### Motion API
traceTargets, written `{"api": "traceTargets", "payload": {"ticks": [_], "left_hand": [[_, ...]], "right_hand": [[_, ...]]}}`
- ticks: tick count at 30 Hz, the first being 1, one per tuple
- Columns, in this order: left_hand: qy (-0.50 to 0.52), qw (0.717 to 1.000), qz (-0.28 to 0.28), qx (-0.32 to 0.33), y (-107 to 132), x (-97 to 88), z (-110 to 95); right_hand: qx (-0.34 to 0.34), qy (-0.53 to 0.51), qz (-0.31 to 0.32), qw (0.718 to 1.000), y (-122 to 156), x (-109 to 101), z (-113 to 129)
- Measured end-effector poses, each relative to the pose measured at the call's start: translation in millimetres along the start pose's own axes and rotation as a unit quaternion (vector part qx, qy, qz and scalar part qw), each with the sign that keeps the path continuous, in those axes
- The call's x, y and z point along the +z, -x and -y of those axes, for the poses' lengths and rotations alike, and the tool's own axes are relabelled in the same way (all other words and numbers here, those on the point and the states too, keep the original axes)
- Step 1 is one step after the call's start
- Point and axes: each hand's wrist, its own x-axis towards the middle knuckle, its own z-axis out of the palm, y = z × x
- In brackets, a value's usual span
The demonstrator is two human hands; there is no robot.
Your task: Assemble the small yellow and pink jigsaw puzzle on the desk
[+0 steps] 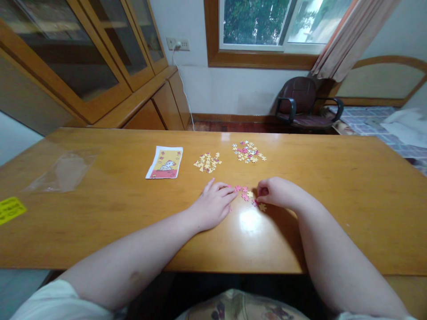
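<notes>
My left hand (216, 202) lies palm down on the table, fingers stretched out, its fingertips at some pink jigsaw pieces (238, 188) and partly covering them. To its right, my right hand (275, 193) is bent down with thumb and index finger pinched on a small pink jigsaw piece (254, 203) at the tabletop. Close to those fingertips lie a yellow piece (263, 207) and another yellow piece (250, 194). Farther back are a pile of mostly yellow pieces (207, 162) and a mixed pink and yellow pile (248, 152).
A picture card (164, 163) with a white cartoon animal lies left of the piles. Farther left are a clear plastic bag (63, 171) and a yellow label (11, 210) on the wooden table (133, 209). Beyond the table stand a glass-door cabinet (147, 84) and an office chair (300, 100).
</notes>
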Motion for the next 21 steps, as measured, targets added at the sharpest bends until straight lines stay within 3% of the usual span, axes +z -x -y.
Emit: {"api": "traceTargets", "payload": {"ticks": [4, 11, 15, 21], "left_hand": [[0.007, 1.000, -0.002, 0.008, 1, -1.6, -2], [0.022, 0.999, -0.029, 0.002, 3, -3.0, -1], [0.027, 0.998, -0.053, 0.000, 4, -3.2, -1], [0.012, 0.992, -0.093, -0.090, 3, -9.4, 4]], "right_hand": [[-0.009, -0.009, 0.014, 1.000, -3, 5, 4], [-0.023, -0.004, -0.051, 0.998, -6, 5, -2], [-0.061, -0.043, -0.026, 0.997, -4, 4, -6], [0.026, -0.027, 0.028, 0.999, 3, -2, -5]]}}
